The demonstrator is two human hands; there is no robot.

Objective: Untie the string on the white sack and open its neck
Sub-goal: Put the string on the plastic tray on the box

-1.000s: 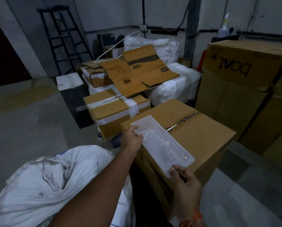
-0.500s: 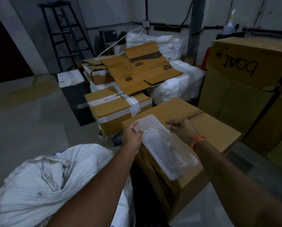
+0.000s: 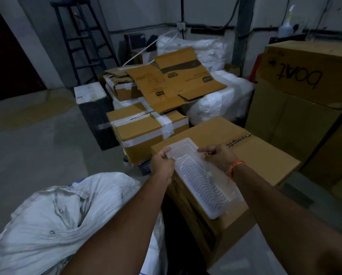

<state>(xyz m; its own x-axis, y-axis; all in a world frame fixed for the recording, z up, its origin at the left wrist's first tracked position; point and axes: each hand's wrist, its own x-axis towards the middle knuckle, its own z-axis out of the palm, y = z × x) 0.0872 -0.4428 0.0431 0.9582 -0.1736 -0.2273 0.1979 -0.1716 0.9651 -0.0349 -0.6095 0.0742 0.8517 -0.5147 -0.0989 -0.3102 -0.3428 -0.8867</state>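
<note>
Gripping a clear plastic tray (image 3: 200, 175) at its far end: left hand (image 3: 162, 166) has fingers curled over the left rim, thumb on top; right hand (image 3: 218, 157) pinches the right rim, index finger stretched along it. Orange band (image 3: 236, 165) on the right wrist.

Landmark = the cardboard box (image 3: 255, 155) the tray lies on. Tray is long, rectangular, thin and translucent, rounded corners, ribbed wavy insert down the middle. It sits diagonally on the box top; near end overhangs the box's front edge slightly, I think, light is poor there.

White sack (image 3: 53, 219) is left of and below the box, on the floor, touching neither hand; left forearm passes over it. Woven fabric, heavily creased, gathered into folds near its middle. Can't make out the string.

Behind the box: taped carton (image 3: 146, 132) just beside its far-left corner, flattened cardboard (image 3: 176, 80) on white wrapped bundles (image 3: 219, 104) further back. Right of the box: tall stacked cartons (image 3: 305, 92), narrow gap between. Far left of the box: bare concrete floor (image 3: 37, 139), with a dark stepladder (image 3: 82, 36) at the back wall.
</note>
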